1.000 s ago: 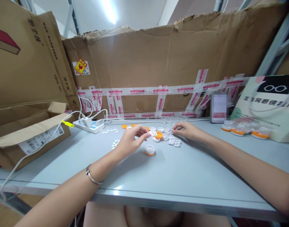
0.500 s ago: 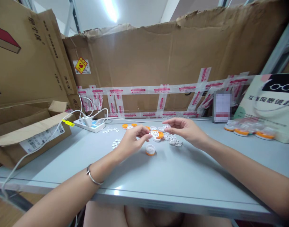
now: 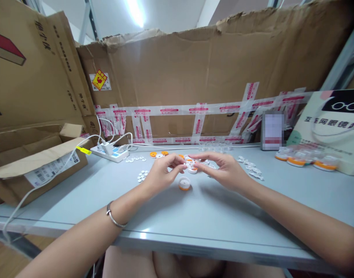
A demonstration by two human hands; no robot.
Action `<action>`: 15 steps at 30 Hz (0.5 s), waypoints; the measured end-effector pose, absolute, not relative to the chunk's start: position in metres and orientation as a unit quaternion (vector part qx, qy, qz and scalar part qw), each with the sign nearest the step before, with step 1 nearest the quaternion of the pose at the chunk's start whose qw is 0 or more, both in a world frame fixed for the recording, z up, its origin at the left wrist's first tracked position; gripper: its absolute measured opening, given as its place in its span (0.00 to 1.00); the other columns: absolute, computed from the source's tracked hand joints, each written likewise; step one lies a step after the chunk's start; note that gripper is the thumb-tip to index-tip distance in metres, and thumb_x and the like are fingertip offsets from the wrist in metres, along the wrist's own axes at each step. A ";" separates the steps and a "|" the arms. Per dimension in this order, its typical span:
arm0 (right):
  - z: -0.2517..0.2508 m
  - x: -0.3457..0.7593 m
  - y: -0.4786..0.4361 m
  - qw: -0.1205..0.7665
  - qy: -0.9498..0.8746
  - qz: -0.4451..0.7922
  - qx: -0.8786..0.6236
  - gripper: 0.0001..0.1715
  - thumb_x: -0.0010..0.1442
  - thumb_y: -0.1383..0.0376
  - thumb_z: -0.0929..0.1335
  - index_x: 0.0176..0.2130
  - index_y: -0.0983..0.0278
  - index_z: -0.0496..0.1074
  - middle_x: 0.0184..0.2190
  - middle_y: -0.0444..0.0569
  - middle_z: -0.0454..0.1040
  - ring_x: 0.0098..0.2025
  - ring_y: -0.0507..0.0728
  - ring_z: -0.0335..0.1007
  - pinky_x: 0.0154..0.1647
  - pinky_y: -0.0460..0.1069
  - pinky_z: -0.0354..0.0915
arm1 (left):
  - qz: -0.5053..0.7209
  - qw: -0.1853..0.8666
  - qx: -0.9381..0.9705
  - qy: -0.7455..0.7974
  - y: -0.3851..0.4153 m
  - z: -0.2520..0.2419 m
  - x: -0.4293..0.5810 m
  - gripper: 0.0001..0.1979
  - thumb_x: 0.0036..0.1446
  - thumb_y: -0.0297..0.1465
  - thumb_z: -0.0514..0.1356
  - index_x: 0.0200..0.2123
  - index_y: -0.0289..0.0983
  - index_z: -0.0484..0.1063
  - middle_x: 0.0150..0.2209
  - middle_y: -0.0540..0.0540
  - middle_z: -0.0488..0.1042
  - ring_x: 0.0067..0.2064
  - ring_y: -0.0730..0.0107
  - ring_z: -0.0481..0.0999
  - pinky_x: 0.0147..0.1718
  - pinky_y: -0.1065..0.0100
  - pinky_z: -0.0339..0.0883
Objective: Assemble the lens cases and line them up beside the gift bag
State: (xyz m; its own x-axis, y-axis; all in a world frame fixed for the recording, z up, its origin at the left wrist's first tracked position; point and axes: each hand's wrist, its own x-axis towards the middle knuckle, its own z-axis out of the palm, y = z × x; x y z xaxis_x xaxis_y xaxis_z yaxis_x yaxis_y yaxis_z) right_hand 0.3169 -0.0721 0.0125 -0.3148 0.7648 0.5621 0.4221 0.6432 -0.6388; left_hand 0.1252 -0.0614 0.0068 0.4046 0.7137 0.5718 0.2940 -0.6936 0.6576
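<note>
Near the middle of the table my left hand (image 3: 162, 172) pinches a white perforated disc (image 3: 189, 166) between thumb and fingertips. From the other side, the thumb and fingers of my right hand (image 3: 227, 170) close in on the same disc. Whether a second small piece sits between the right fingertips is hidden. Just below the hands stands a small clear cup with an orange base (image 3: 184, 184). Several orange and white round parts (image 3: 153, 154) lie behind the left hand. More white openwork pieces (image 3: 211, 165) show partly behind the right fingers.
Small white discs (image 3: 142, 176) lie left of the hands, and white parts (image 3: 252, 169) to the right. Clear caps (image 3: 214, 147) line the back. Orange-based containers (image 3: 296, 161), a phone (image 3: 272, 131), a power strip (image 3: 110, 153) and an open carton (image 3: 46, 162) surround the work area.
My right hand has moved left with its white openwork piece, up to the disc in my left hand. White parts and clear caps behind it now show. The left hand is nearly still.
</note>
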 end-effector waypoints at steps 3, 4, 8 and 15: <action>0.012 0.315 -0.072 0.442 -0.795 0.200 -0.365 0.14 0.54 0.60 0.67 0.41 0.61 0.74 0.42 0.48 0.76 0.43 0.57 0.72 0.46 0.53 0.68 | 0.448 0.236 0.804 0.312 -0.061 0.006 0.125 0.04 0.54 0.29 0.57 0.30 0.33 0.69 0.29 0.47 0.74 0.29 0.74 0.73 0.30 0.72 0.68; 0.011 0.315 -0.072 0.440 -0.797 0.203 -0.362 0.13 0.54 0.61 0.67 0.40 0.61 0.74 0.42 0.47 0.76 0.44 0.57 0.72 0.48 0.53 0.67 | 0.448 0.236 0.804 0.312 -0.061 0.006 0.125 0.04 0.54 0.29 0.57 0.29 0.33 0.69 0.28 0.47 0.73 0.29 0.74 0.73 0.30 0.71 0.68; 0.011 0.314 -0.072 0.431 -0.796 0.214 -0.366 0.13 0.54 0.61 0.67 0.40 0.61 0.74 0.42 0.47 0.76 0.45 0.57 0.72 0.48 0.52 0.67 | 0.451 0.242 0.802 0.309 -0.062 0.005 0.125 0.04 0.54 0.29 0.57 0.29 0.33 0.68 0.28 0.47 0.73 0.29 0.74 0.73 0.31 0.71 0.68; 0.010 0.315 -0.072 0.430 -0.817 0.179 -0.340 0.13 0.55 0.62 0.66 0.40 0.62 0.75 0.40 0.48 0.77 0.43 0.57 0.73 0.45 0.52 0.69 | 0.460 0.280 0.783 0.311 -0.063 0.003 0.127 0.05 0.53 0.29 0.57 0.28 0.33 0.67 0.27 0.48 0.73 0.28 0.74 0.73 0.30 0.71 0.68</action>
State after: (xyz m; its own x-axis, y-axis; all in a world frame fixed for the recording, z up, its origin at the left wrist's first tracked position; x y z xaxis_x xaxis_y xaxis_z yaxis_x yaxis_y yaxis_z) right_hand 0.3147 -0.0723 0.0102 -0.3976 0.7099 0.5813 0.4021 0.7043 -0.5851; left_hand 0.1268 -0.0630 0.0034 0.3831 0.7441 0.5473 0.2289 -0.6505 0.7241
